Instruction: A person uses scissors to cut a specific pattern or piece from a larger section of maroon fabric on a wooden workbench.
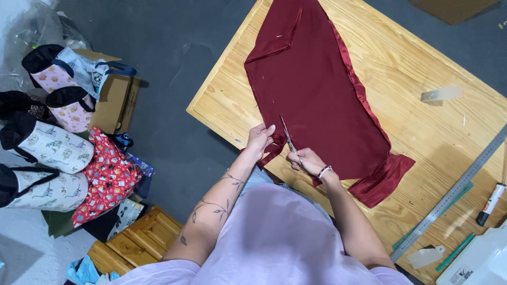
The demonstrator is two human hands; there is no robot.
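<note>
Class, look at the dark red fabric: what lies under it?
The dark red fabric lies on the wooden table, whose bare top shows around it. Anything between cloth and tabletop is covered.

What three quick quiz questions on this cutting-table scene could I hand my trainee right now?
1. True or false: the right hand holds scissors over the dark red fabric.
2. What does the left hand pinch: A) the metal ruler, B) the fabric's near edge, C) the marker?
3. On which side of the wooden table does the ruler lie, as seen in the head view?

Key: 1 true; 2 B; 3 the right side, apart from the fabric.
</note>
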